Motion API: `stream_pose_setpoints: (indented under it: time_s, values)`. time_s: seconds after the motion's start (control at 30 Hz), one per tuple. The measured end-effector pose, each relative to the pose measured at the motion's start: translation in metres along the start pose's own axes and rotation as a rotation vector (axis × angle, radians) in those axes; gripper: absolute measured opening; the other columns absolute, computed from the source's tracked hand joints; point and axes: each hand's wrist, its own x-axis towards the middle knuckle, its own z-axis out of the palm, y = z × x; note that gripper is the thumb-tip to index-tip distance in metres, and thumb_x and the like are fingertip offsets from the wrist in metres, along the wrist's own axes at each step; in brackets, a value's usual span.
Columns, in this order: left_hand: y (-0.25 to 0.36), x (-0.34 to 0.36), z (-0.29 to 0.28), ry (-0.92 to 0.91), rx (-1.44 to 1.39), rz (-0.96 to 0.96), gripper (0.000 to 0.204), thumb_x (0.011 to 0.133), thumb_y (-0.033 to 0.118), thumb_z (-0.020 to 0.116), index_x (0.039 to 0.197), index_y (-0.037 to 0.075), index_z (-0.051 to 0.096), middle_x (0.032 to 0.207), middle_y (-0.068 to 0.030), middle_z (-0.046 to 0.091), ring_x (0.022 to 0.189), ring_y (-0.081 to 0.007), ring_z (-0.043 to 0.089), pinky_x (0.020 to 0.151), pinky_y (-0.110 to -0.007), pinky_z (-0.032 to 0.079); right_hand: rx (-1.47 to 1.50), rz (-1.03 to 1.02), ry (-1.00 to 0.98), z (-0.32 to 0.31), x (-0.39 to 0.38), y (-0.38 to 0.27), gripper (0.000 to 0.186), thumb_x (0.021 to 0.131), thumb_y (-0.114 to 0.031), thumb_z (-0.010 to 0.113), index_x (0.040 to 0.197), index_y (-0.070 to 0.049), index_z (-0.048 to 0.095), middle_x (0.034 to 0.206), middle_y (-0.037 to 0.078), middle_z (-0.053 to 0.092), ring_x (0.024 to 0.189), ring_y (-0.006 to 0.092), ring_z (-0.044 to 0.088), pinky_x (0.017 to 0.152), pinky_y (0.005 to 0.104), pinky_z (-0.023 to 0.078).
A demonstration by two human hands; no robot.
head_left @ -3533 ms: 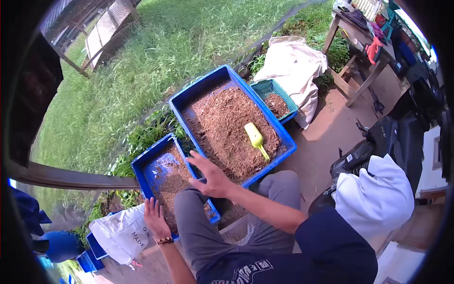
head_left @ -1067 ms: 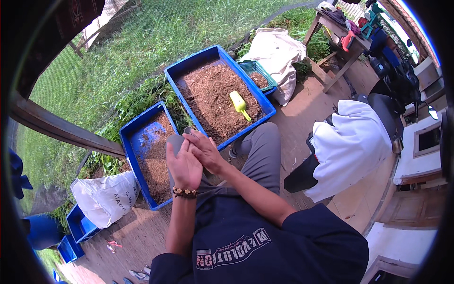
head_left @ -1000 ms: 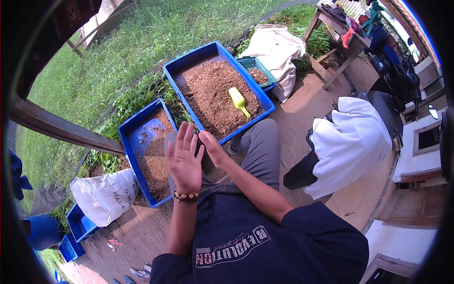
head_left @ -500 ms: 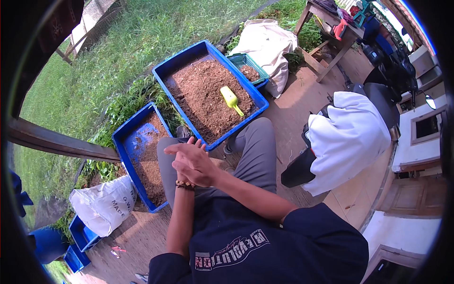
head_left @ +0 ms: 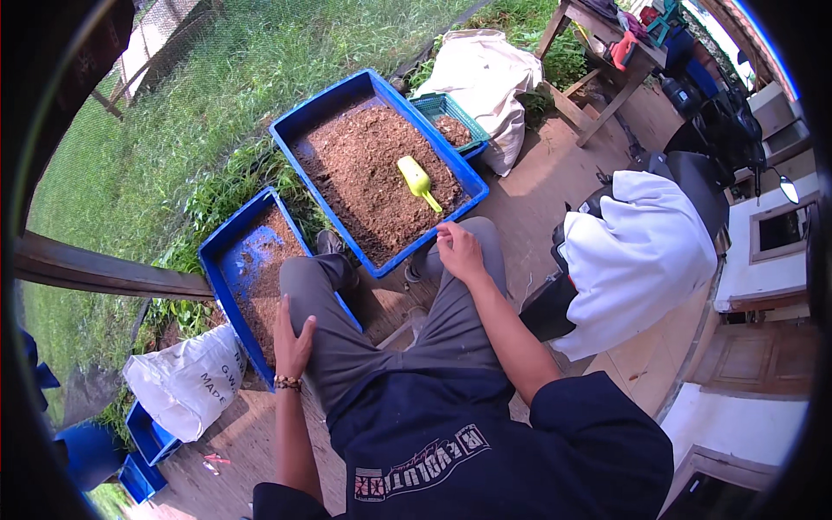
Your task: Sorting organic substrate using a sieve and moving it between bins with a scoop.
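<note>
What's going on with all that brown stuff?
A person sits by a big blue tray and a smaller blue tray, both holding brown crumbly material. The left hand is at the left thigh, the right hand at the right knee; neither seems to hold anything. A yellow-green scoop lies in the big blue tray.

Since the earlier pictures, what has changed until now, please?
The left hand and right hand have parted: the left moved left, beside the left thigh; the right moved forward and right, to the right knee. The yellow scoop still lies in the larger blue tray.
</note>
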Motion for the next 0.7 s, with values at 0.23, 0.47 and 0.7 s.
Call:
stream_pose_setpoints:
  time_s: [0.23, 0.47, 0.7]
  values:
    - [0.002, 0.001, 0.023, 0.092, 0.002, -0.034, 0.077, 0.084, 0.032, 0.065, 0.148, 0.007, 0.031, 0.150, -0.0272, 0.030, 0.139, -0.0416, 0.031, 0.114, -0.044, 0.025, -0.409, -0.179, -0.139, 0.011, -0.008, -0.004, 0.024, 0.078, -0.029, 0.067, 0.091, -0.009, 0.070, 0.082, 0.010, 0.071, 0.080, 0.0280, 0.067, 0.082, 0.0406, 0.042]
    - [-0.002, 0.001, 0.020, 0.114, -0.096, -0.023, 0.074, 0.083, 0.030, 0.066, 0.147, 0.009, 0.035, 0.150, -0.0257, 0.032, 0.139, -0.0409, 0.032, 0.114, -0.044, 0.026, -0.357, -0.133, -0.129, 0.014, -0.002, -0.005, 0.024, 0.078, -0.029, 0.067, 0.091, -0.009, 0.070, 0.079, 0.009, 0.071, 0.078, 0.0275, 0.067, 0.081, 0.0403, 0.042]
    - [-0.002, 0.001, 0.022, 0.142, -0.029, -0.064, 0.075, 0.081, 0.032, 0.069, 0.146, 0.011, 0.038, 0.150, -0.0246, 0.033, 0.138, -0.0398, 0.032, 0.114, -0.044, 0.026, -0.394, -0.112, -0.173, 0.013, 0.000, -0.003, 0.025, 0.078, -0.028, 0.067, 0.095, -0.009, 0.068, 0.080, 0.008, 0.070, 0.079, 0.0270, 0.066, 0.080, 0.0405, 0.044]
